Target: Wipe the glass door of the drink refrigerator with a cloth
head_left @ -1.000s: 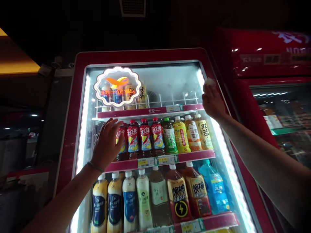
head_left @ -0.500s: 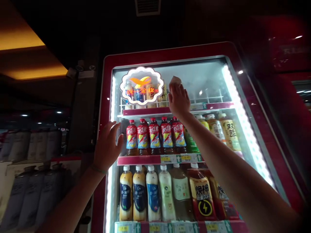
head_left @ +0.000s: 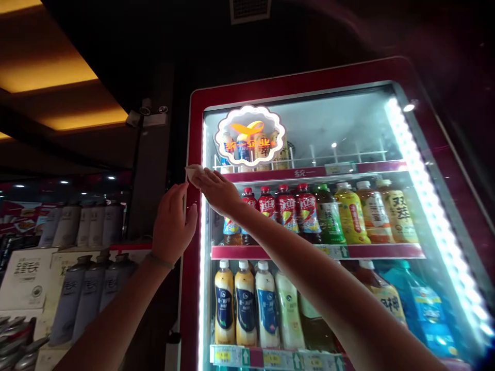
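Note:
A red-framed drinks fridge (head_left: 309,82) with a glass door fills the right of the view. My right hand (head_left: 220,191) reaches across to the door's left edge, its fingers pressed over a pale cloth or tissue (head_left: 194,172) that lies against the red frame. Just below and left of it, my left hand (head_left: 172,221) is raised by the frame, fingers apart and holding nothing. A glowing scalloped logo sign (head_left: 250,136) sits on the upper left of the glass. Behind the glass stand red-labelled bottles (head_left: 286,208), partly covered by my right forearm.
At the left, grey bottles (head_left: 77,299) stand beside white boxes (head_left: 29,278). A dark pillar (head_left: 149,180) rises left of the fridge, with a security light (head_left: 154,120) high on it. Bottles with blue labels (head_left: 245,306) line the lower fridge shelf.
My right hand has swept left and down with the cloth, from the upper glass to the left frame. The view has shifted left. My left hand stays raised and open.

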A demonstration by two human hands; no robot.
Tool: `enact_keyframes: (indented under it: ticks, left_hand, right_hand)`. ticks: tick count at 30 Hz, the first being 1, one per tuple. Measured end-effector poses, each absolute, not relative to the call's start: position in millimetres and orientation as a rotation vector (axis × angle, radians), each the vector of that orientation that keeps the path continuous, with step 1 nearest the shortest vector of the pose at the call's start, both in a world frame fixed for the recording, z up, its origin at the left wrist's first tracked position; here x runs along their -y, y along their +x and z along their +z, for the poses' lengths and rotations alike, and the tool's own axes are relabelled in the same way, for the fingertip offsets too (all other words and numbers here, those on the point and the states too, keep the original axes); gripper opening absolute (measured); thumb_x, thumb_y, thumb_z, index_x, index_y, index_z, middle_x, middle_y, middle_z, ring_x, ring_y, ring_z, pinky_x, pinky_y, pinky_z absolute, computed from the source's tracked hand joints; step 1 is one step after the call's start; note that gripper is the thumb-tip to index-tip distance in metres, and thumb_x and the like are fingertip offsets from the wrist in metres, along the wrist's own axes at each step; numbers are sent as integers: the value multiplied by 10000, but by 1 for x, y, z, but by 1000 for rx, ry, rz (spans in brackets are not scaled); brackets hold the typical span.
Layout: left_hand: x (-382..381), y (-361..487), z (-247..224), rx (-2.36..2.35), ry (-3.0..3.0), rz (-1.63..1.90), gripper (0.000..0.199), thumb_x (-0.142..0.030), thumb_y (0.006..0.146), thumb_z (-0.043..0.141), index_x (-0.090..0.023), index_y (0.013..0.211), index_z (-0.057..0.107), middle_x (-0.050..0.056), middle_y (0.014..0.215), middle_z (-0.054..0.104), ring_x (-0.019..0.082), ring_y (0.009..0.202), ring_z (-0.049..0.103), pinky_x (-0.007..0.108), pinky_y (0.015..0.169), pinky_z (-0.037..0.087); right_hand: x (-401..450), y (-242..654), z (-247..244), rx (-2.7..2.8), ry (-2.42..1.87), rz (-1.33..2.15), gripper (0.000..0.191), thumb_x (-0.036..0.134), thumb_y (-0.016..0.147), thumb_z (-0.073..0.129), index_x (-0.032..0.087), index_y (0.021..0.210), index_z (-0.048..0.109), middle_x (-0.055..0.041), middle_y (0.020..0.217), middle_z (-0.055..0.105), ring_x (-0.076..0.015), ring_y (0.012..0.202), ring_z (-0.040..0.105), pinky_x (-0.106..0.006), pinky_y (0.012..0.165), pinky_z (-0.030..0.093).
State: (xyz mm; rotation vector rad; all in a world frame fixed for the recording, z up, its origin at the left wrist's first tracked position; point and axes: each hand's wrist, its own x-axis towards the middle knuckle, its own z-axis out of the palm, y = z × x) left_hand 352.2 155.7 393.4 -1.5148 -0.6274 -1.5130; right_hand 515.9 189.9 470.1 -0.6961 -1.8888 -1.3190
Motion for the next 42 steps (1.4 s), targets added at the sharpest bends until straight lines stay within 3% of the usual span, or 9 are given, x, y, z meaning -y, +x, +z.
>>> enact_keyframes:
  ticks: [10, 17, 22, 25, 30, 36, 42]
  left_hand:
    - [-171, 479, 379, 478, -1688, -1528, 486, -282, 1026, 482, -234, 1509, 463, 147, 1478, 544, 307, 1467, 472, 542, 1262, 392]
    - [-169, 591, 367, 381, -1743, -1531, 470, -246, 1012, 510, -238, 1482, 493, 146, 1453, 559, 319, 1469, 469, 567, 1250, 396]
    - [-156, 656, 357, 339, -1736, -1474, 477, -213, 1004, 521, -242, 1480, 503, 143, 1461, 572, 326, 1470, 483, 609, 1281, 326]
    - [-152, 677, 352, 318, -1750, -1432, 474, -204, 1001, 521, -199, 1474, 527, 166, 1473, 573, 337, 1478, 476, 599, 1283, 324]
    - [-153, 680, 347, 376, -1760, -1407, 471, -215, 1006, 512, -193, 1476, 546, 165, 1487, 580, 339, 1502, 455, 591, 1279, 332]
    - [-156, 667, 341, 411, -1768, -1420, 504, -249, 1008, 525, -247, 1512, 520, 153, 1541, 555, 340, 1518, 444, 613, 1278, 323]
    - [-150, 700, 337, 352, -1756, -1410, 497, -269, 1015, 528, -156, 1498, 531, 195, 1565, 532, 347, 1516, 449, 603, 1292, 302]
  right_hand:
    - [-152, 752, 481, 1522, -969, -1216, 615, 273, 1084, 272, 378, 1688, 220, 89, 1707, 368, -246, 1621, 254, -543, 1354, 249]
    - [-114, 948, 449, 1234, -1133, -1152, 591, 340, 1077, 247, 250, 1646, 379, -17, 1724, 357, -231, 1624, 251, -499, 1334, 278]
    - [-93, 1059, 403, 1135, -1122, -1086, 592, 382, 1069, 279, 216, 1616, 431, -65, 1703, 395, -269, 1601, 314, -545, 1308, 316]
    - [-92, 1080, 384, 1153, -1105, -1068, 583, 382, 1074, 295, 239, 1626, 415, -46, 1714, 375, -266, 1603, 307, -534, 1299, 343]
    - [-101, 1042, 364, 1169, -1131, -1156, 579, 345, 1078, 330, 231, 1643, 386, -53, 1720, 358, -286, 1630, 216, -579, 1331, 251]
    - [-89, 1022, 318, 1586, -1050, -1237, 608, 254, 1069, 350, 370, 1664, 306, 54, 1723, 332, -227, 1630, 218, -555, 1331, 285]
    - [-85, 1048, 354, 1363, -1073, -1154, 611, 234, 1060, 343, 317, 1665, 320, 1, 1719, 349, -248, 1614, 267, -590, 1312, 304]
